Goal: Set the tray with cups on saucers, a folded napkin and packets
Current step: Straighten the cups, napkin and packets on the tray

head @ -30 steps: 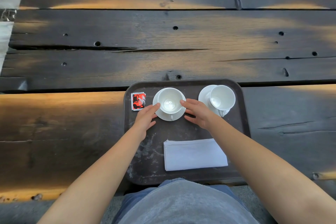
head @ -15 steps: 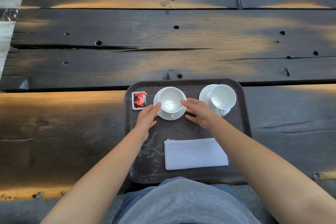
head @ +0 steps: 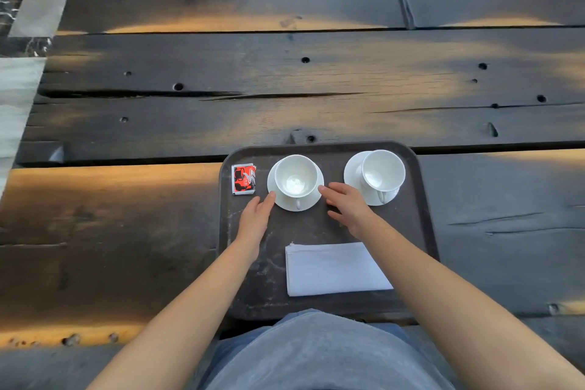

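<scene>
Together on one dark tray (head: 414,231): two white cups, each sitting on its own saucer; one folded napkin (head: 335,269) lying near the front edge; one stack of red packets (head: 243,179) resting far left. Flanking the left cup (head: 296,176) and saucer (head: 285,198): left hand (head: 256,218) and right hand (head: 346,206), both lying open, fingertips touching the saucer rim, grasping nothing.
</scene>
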